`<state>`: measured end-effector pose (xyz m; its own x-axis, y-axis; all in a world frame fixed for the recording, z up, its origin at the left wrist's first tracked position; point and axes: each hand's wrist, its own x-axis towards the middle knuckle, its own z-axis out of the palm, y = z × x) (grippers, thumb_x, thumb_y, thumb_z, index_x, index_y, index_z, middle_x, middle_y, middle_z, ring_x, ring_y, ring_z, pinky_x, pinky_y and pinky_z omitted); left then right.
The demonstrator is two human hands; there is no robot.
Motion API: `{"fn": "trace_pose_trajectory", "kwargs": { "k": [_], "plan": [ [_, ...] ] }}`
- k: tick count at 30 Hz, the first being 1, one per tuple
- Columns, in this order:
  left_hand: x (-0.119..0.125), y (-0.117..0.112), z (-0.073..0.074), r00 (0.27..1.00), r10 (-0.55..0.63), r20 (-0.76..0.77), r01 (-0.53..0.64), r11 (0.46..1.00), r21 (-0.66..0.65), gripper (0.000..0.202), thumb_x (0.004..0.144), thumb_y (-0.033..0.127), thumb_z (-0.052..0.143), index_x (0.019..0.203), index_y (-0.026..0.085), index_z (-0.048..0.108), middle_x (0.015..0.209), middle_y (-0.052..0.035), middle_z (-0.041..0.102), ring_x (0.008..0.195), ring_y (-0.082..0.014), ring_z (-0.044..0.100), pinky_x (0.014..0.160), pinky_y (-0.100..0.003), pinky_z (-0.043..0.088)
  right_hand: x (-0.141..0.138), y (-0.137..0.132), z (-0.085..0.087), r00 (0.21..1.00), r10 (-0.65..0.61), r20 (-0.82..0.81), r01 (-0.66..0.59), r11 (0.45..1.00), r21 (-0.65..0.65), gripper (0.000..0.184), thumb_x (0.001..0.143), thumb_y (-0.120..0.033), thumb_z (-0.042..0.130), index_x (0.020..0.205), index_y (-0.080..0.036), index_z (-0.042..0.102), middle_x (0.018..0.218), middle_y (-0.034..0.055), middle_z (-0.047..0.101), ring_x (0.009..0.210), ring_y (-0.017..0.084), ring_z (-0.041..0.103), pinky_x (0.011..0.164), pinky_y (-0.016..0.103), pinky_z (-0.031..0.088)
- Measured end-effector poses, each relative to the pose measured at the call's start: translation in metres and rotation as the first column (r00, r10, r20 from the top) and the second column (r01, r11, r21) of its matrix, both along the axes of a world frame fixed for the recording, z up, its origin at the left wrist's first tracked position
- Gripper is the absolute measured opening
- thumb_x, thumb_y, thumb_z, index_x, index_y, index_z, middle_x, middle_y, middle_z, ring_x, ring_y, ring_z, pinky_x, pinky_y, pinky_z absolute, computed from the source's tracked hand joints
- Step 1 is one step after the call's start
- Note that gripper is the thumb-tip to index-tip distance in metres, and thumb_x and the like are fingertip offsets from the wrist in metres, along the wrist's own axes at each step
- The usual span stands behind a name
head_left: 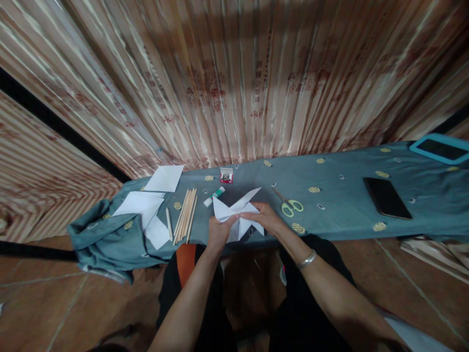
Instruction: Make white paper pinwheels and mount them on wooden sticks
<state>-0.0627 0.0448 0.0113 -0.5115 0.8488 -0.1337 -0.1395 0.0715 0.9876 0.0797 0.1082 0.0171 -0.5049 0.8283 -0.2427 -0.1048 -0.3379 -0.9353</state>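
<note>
Between my hands is a white paper pinwheel [238,211] with pointed blades, held over the near edge of the cloth-covered table. My left hand [219,231] grips its left side, the thumb pressed near the middle. From the right, my right hand [265,217] pinches it with fingers closed near the centre. Just behind the pinwheel lie a glue stick [214,196] and a small open box of metal pins or clips [226,176], too small to tell which. Scissors with green handles [291,206] rest to the right of my right hand.
Left of my hands lie several wooden sticks [186,216], a white pen [169,223] and white paper sheets [141,203]. On the right of the teal tablecloth [340,205] are a black phone [387,198] and a blue-framed tablet [441,149]. A striped curtain [234,88] hangs behind.
</note>
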Motion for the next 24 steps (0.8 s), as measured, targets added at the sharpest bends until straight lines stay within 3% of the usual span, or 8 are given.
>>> {"fn": "trace_pose_trajectory", "kwargs": {
  "k": [12, 24],
  "plan": [
    [0.0033, -0.0042, 0.0052, 0.987, -0.07, 0.147, 0.07, 0.998, 0.004, 0.044, 0.042, 0.033, 0.09, 0.078, 0.012, 0.076, 0.077, -0.0071, 0.077, 0.07, -0.023, 0.07, 0.072, -0.035, 0.054, 0.0024, 0.0034, -0.0025, 0.997, 0.012, 0.075, -0.017, 0.997, 0.075, 0.046, 0.045, -0.043, 0.088, 0.078, -0.013, 0.075, 0.064, 0.0002, 0.069, 0.056, 0.014, 0.058, 0.056, 0.026, 0.043],
    [0.0049, -0.0032, 0.0, 0.989, -0.047, 0.143, 0.047, 0.999, 0.005, 0.04, 0.042, 0.03, 0.087, 0.076, 0.013, 0.077, 0.08, -0.0082, 0.077, 0.075, -0.0265, 0.071, 0.074, -0.037, 0.056, 0.0001, 0.0013, 0.0005, 0.997, 0.014, 0.073, -0.021, 0.995, 0.096, 0.044, 0.048, -0.043, 0.085, 0.08, -0.014, 0.075, 0.067, 0.0012, 0.072, 0.059, 0.016, 0.06, 0.06, 0.028, 0.047]
  ]
}}
